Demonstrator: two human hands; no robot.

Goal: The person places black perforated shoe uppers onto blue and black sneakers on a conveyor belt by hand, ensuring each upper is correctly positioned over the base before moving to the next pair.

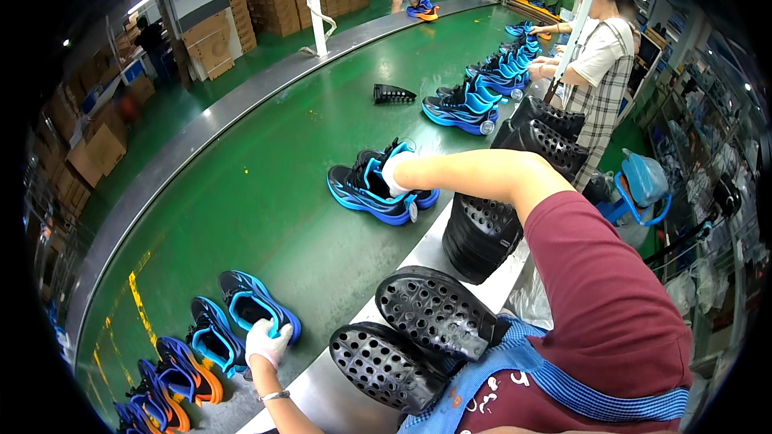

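Observation:
My left hand (268,341), in a white glove, pinches the heel collar of a black-and-blue sneaker (257,305) on the green belt at lower left. Its mate (215,337) stands just to the left. My right arm stretches forward across the work edge. In a white glove too, my right hand (394,174) grips the heel opening of another black-and-blue sneaker (366,193); its fingertips are hidden by the shoe. A second shoe of that pair sits partly behind the wrist.
Perforated black shoe lasts (434,312) lie along the metal ledge before me, with more stacked (481,237) to the right. One black insert (393,94) rests on the green belt (265,161). Blue-and-orange sneakers (189,370) stand lower left. A co-worker (599,64) stands beside shoes at far right.

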